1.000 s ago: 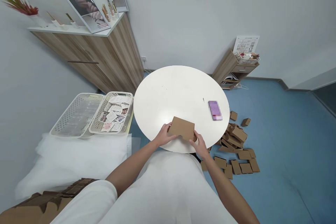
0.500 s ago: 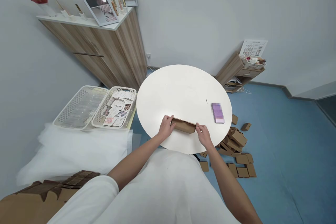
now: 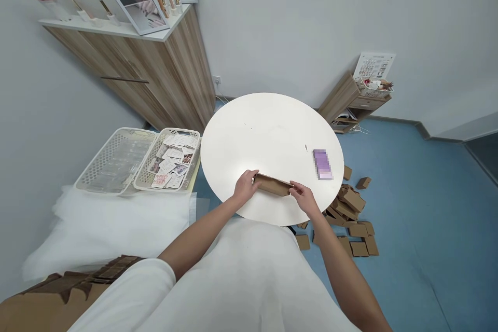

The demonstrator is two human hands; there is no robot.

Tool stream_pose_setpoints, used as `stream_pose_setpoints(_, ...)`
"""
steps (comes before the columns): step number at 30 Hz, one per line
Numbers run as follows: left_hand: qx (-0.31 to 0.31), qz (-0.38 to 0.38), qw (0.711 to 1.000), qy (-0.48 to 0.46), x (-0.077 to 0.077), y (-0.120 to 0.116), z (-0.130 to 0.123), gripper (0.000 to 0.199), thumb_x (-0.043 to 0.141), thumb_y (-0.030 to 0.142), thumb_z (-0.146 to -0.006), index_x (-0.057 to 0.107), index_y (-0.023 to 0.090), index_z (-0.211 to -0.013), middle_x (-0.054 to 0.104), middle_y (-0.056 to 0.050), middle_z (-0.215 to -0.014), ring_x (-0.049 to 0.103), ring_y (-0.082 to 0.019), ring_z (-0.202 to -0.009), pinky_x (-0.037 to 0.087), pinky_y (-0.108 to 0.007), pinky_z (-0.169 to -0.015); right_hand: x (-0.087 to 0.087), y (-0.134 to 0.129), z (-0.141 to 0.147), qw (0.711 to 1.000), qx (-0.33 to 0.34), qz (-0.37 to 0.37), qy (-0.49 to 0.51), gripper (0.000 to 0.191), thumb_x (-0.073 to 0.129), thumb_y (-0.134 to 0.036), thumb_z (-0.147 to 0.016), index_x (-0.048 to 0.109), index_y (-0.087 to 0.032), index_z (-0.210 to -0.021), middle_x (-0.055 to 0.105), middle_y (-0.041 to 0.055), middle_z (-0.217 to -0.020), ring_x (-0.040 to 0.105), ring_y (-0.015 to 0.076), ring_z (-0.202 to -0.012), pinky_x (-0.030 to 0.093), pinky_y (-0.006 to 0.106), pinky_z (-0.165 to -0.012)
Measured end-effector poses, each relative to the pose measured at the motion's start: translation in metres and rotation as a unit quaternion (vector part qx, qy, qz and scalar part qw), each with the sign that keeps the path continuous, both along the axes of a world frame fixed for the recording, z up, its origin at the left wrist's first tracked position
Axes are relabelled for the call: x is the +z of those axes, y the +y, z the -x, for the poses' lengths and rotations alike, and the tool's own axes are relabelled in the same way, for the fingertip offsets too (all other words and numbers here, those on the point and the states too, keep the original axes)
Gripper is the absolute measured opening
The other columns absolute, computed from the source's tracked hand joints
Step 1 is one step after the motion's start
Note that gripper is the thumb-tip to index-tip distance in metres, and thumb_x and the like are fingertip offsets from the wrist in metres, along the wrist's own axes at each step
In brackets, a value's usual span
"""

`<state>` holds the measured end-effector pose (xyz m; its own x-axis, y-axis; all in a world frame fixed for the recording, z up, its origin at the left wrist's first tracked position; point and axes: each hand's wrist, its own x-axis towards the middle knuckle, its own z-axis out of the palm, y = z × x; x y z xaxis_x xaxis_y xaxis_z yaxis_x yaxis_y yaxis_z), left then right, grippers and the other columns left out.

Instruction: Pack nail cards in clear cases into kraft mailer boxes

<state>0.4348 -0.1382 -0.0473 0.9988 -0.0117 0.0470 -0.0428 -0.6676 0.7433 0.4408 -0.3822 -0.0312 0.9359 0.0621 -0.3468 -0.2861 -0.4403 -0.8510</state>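
Note:
A small brown cardboard box (image 3: 273,185) lies near the front edge of the round white table (image 3: 264,129), its open side towards me. My left hand (image 3: 246,187) grips its left end, thumb at the inner side and fingers behind. At the right end, my right hand (image 3: 303,198) pinches the corner between thumb and fingers. Whether anything lies inside the box I cannot tell. A purple item (image 3: 322,164), blurred into blocks, rests on the table to the right, apart from both hands.
Several cardboard boxes (image 3: 352,199) are heaped on the blue floor at right. Left of the table are a basket of packets (image 3: 171,163), a second basket (image 3: 116,161) and white sheeting (image 3: 124,225). Flattened cardboard (image 3: 50,301) sits lower left. A wooden cabinet (image 3: 155,72) stands behind.
My right hand's fingers have shifted slightly further over the box's right end. The box stays nearly in place, and the whole view has moved a little.

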Motion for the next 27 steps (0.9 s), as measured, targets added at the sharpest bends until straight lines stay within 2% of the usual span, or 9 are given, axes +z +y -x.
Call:
stream_pose_setpoints(5,-0.026,0.024,0.999,0.001,0.0,0.007,0.001,0.035,0.056,0.024,-0.074,0.052,0.022,-0.109,0.057,-0.002,-0.086,0.054,-0.014,-0.072,0.046,-0.029,-0.069,-0.003,-0.001,0.002,1.0,-0.013,-0.009,0.001,0.047,0.059,-0.036,-0.066,0.058,-0.021,-0.111,0.063,0.0044,-0.091,0.057,0.0164,-0.076,0.045,0.03,-0.068)
stream_pose_setpoints(11,-0.068,0.04,0.997,0.019,0.008,0.014,0.004,0.041,0.056,0.032,-0.074,0.052,0.022,-0.114,0.058,-0.004,-0.089,0.055,-0.016,-0.08,0.045,-0.031,-0.076,-0.007,0.003,0.007,0.999,-0.04,-0.001,-0.011,0.049,0.057,-0.038,-0.066,0.057,-0.021,-0.112,0.061,0.0051,-0.094,0.057,0.0169,-0.075,0.045,0.03,-0.065)
stream_pose_setpoints(15,-0.053,0.046,0.996,0.045,0.018,0.012,0.003,0.038,0.047,0.041,-0.08,0.055,0.023,-0.112,0.057,-0.006,-0.098,0.055,-0.018,-0.088,0.045,-0.031,-0.077,-0.005,0.004,0.008,0.999,-0.043,0.001,-0.018,0.048,0.057,-0.04,-0.067,0.058,-0.022,-0.111,0.061,0.0054,-0.097,0.057,0.017,-0.076,0.045,0.032,-0.067)
stream_pose_setpoints(19,-0.01,0.082,0.993,0.083,0.025,0.01,-0.003,0.037,0.037,0.044,-0.084,0.064,0.021,-0.093,0.056,-0.006,-0.103,0.054,-0.017,-0.092,0.044,-0.03,-0.08,0.002,0.005,0.009,0.999,-0.043,-0.02,-0.011,0.046,0.054,-0.047,-0.07,0.058,-0.024,-0.11,0.056,0.0067,-0.111,0.058,0.0179,-0.083,0.045,0.033,-0.075)
stream_pose_setpoints(21,0.017,0.111,0.986,0.121,0.023,0.01,-0.006,0.037,0.041,0.046,-0.082,0.062,0.021,-0.098,0.055,-0.007,-0.109,0.055,-0.017,-0.092,0.044,-0.029,-0.08,0.004,0.006,0.01,0.998,-0.05,-0.041,0.01,0.046,0.05,-0.05,-0.073,0.058,-0.024,-0.109,0.055,0.007,-0.114,0.059,0.0184,-0.085,0.046,0.033,-0.075)
stream_pose_setpoints(24,0.054,0.167,0.968,0.181,0.013,0.012,-0.005,0.049,0.048,0.049,-0.077,0.049,0.019,-0.117,0.05,-0.01,-0.121,0.055,-0.018,-0.096,0.045,-0.026,-0.077,0.003,0.007,0.013,0.995,-0.069,-0.059,0.05,0.046,0.047,-0.051,-0.074,0.055,-0.025,-0.111,0.056,0.0069,-0.111,0.061,0.0181,-0.081,0.047,0.033,-0.071)
stream_pose_setpoints(27,0.058,0.192,0.95,0.237,-0.001,0.016,0.003,0.054,0.052,0.049,-0.075,0.049,0.017,-0.118,0.051,-0.012,-0.122,0.055,-0.02,-0.099,0.045,-0.027,-0.075,-0.003,0.009,0.018,0.992,-0.068,-0.06,0.088,0.048,0.05,-0.048,-0.073,0.051,-0.024,-0.114,0.056,0.0073,-0.111,0.063,0.0173,-0.078,0.047,0.031,-0.068)
